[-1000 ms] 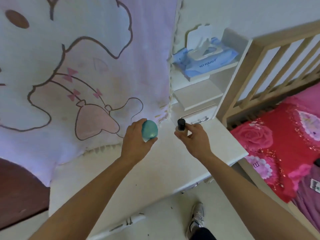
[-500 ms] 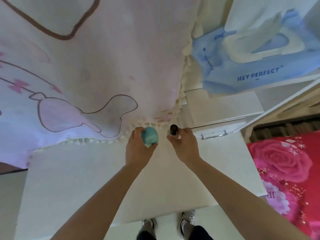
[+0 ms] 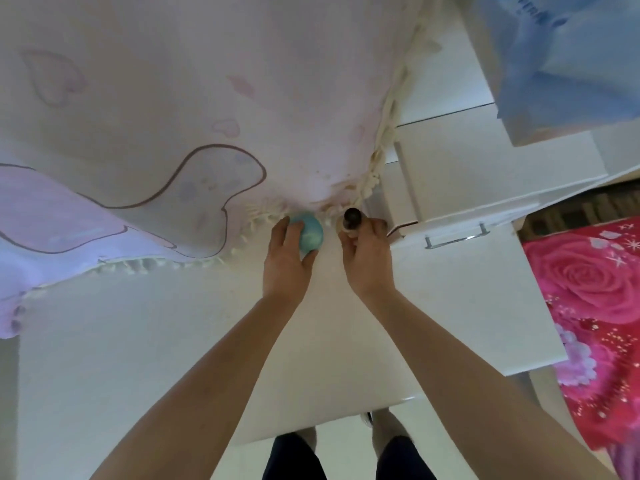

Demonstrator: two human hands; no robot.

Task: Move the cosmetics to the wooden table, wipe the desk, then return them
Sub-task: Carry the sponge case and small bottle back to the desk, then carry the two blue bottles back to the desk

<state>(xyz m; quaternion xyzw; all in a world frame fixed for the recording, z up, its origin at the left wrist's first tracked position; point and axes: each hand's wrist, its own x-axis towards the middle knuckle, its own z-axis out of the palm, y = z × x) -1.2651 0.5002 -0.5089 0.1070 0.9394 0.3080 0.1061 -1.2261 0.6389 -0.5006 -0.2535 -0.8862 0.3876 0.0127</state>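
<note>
While both arms reach over the white desk [image 3: 138,341], head view | left hand [image 3: 285,261] curled round a teal egg [image 3: 311,232], just under the fringe of the pink cloth [image 3: 173,98] | right hand [image 3: 367,261] pinching an upright dark-capped bottle [image 3: 351,218] at the cloth's lower right corner | whether either touches the desk: cannot tell

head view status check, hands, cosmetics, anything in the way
Left hand grips teal egg-shaped cosmetic. Right hand pinches dark-capped bottle. Both at back of white desk; fringed pink cloth just behind, drawer unit beside right hand.
</note>
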